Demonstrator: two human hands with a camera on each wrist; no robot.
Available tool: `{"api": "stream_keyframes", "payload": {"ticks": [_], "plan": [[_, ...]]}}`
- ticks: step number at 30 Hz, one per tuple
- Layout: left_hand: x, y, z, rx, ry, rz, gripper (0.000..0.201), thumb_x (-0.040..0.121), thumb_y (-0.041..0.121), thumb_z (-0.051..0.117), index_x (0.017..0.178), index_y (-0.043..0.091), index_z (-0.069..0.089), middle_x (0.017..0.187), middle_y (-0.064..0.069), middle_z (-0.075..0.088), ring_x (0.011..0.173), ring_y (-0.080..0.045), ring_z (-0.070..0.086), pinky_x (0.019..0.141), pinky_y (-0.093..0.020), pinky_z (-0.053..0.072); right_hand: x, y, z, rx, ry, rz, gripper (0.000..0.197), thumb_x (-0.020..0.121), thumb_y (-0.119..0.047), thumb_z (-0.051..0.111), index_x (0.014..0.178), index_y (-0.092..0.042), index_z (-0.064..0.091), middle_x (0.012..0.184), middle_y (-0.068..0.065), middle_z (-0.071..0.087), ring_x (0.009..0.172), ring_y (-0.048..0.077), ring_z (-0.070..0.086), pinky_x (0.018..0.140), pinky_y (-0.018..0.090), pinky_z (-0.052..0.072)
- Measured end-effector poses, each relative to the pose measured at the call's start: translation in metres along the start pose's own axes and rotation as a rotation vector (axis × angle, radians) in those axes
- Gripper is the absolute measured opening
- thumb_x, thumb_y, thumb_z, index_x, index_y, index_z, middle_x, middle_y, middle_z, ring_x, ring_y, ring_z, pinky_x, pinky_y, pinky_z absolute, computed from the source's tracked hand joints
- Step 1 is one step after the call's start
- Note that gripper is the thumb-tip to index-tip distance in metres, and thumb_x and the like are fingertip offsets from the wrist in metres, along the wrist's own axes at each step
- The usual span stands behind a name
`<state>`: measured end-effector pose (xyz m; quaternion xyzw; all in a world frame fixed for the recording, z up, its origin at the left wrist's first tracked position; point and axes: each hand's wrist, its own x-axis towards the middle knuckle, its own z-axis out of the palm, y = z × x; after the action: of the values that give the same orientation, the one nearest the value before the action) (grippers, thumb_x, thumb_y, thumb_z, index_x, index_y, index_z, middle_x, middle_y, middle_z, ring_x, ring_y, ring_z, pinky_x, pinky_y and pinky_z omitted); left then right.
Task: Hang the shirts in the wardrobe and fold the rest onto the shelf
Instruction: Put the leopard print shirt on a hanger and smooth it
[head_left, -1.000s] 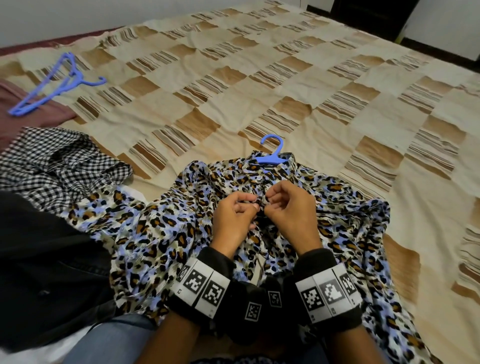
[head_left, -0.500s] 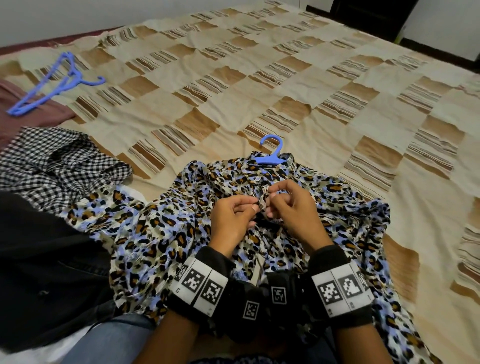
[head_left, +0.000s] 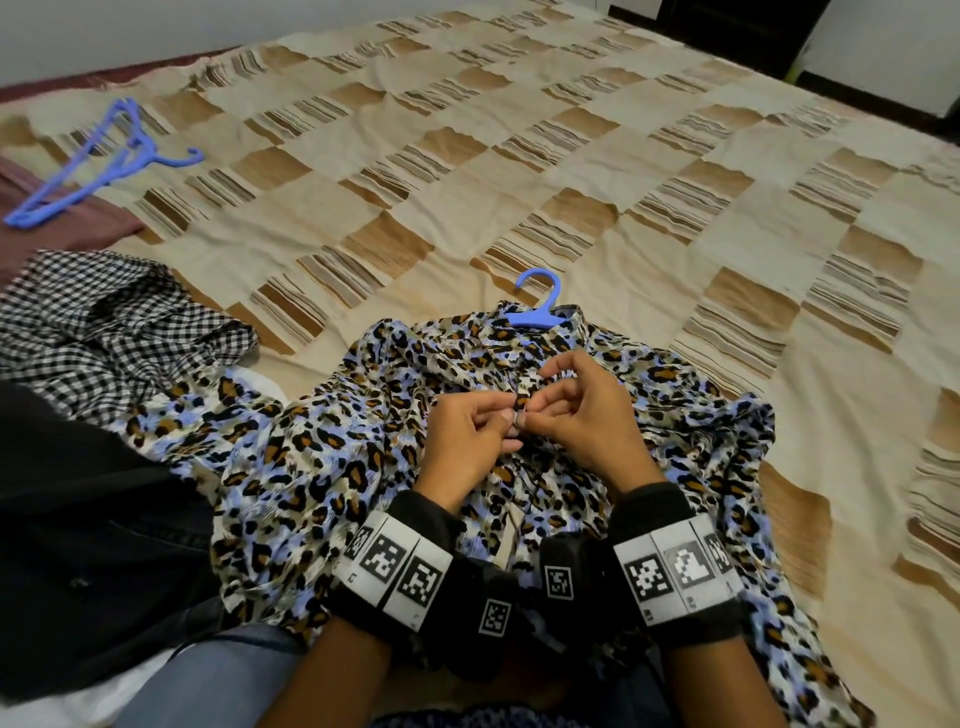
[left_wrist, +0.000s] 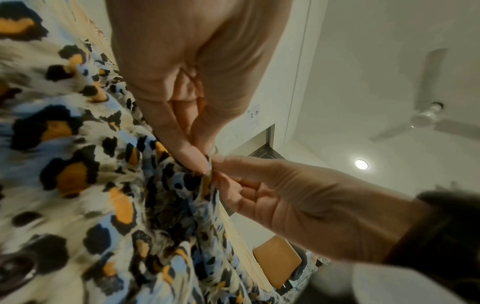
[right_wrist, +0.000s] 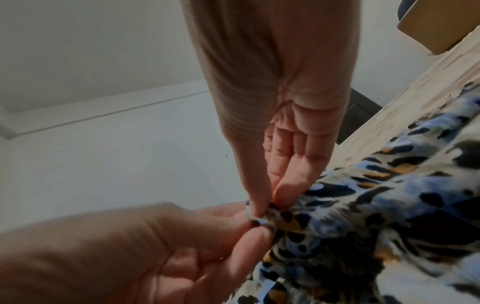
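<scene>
Head view: leopard-print shirt (head_left: 332, 467) lies lower centre of frame on the bed (head_left: 571, 171), collar at the top with a blue hanger (head_left: 537, 312) in it. Front opening runs down-frame from the hanger toward the person. Left hand (head_left: 467, 441) and right hand (head_left: 587, 421) meet on that line, equally near, each pinching a fabric edge (likely buttoning).

Left wrist view: thumb and forefinger tips pressed together on the edge, centre frame.

Right wrist view: same pinch, centre; the button itself is not discernible.
</scene>
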<state>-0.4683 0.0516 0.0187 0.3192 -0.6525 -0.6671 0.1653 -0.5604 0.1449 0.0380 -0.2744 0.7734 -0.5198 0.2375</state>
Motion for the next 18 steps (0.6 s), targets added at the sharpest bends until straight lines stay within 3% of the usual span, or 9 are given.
{"api": "stream_keyframes", "payload": {"ticks": [2, 6, 9, 15, 18], "plan": [[0.0, 0.001, 0.002, -0.034, -0.004, -0.007, 0.022, 0.091, 0.007, 0.057, 0.111, -0.001, 0.062, 0.08, -0.005, 0.068, 0.066, -0.006, 0.066, 0.06, -0.016, 0.055, 0.0, -0.001, 0.002, -0.011, -0.017, -0.026, 0.04, 0.071, 0.007, 0.075, 0.097, -0.01, 0.05, 0.07, 0.007, 0.062, 0.051, 0.0, 0.054, 0.053, 0.011, 0.047], [-0.001, 0.001, 0.002, -0.066, 0.052, -0.014, 0.014, 0.087, 0.011, 0.063, 0.1, 0.004, 0.065, 0.074, -0.002, 0.069, 0.06, -0.002, 0.065, 0.056, -0.016, 0.054, -0.002, -0.003, 0.01, -0.096, -0.031, -0.086, 0.034, 0.074, 0.006, 0.071, 0.098, -0.01, 0.053, 0.071, 0.01, 0.06, 0.05, -0.002, 0.049, 0.051, 0.01, 0.043], [-0.002, 0.002, -0.001, -0.124, 0.082, -0.032, 0.007, 0.089, 0.01, 0.06, 0.092, 0.007, 0.065, 0.071, -0.004, 0.068, 0.058, -0.004, 0.064, 0.054, -0.015, 0.053, -0.002, -0.006, 0.01, -0.08, -0.041, -0.072, 0.041, 0.071, 0.009, 0.073, 0.1, -0.011, 0.052, 0.071, 0.005, 0.058, 0.051, -0.003, 0.051, 0.053, 0.01, 0.045], [-0.003, 0.005, 0.0, -0.198, 0.123, -0.057, 0.005, 0.088, 0.008, 0.061, 0.086, 0.009, 0.065, 0.067, -0.005, 0.067, 0.054, -0.005, 0.064, 0.053, -0.014, 0.052, -0.004, -0.01, 0.007, -0.052, -0.042, -0.08, 0.046, 0.068, 0.009, 0.077, 0.101, -0.012, 0.051, 0.076, 0.012, 0.063, 0.06, 0.011, 0.057, 0.058, 0.014, 0.051], [-0.003, 0.006, -0.002, -0.287, 0.15, -0.089, 0.003, 0.086, 0.005, 0.064, 0.084, 0.007, 0.065, 0.064, -0.006, 0.068, 0.053, -0.007, 0.064, 0.054, -0.015, 0.054, -0.004, -0.011, 0.006, -0.036, -0.023, -0.081, 0.046, 0.067, 0.007, 0.079, 0.1, -0.011, 0.051, 0.072, 0.008, 0.065, 0.057, 0.007, 0.06, 0.057, 0.014, 0.051]]}}
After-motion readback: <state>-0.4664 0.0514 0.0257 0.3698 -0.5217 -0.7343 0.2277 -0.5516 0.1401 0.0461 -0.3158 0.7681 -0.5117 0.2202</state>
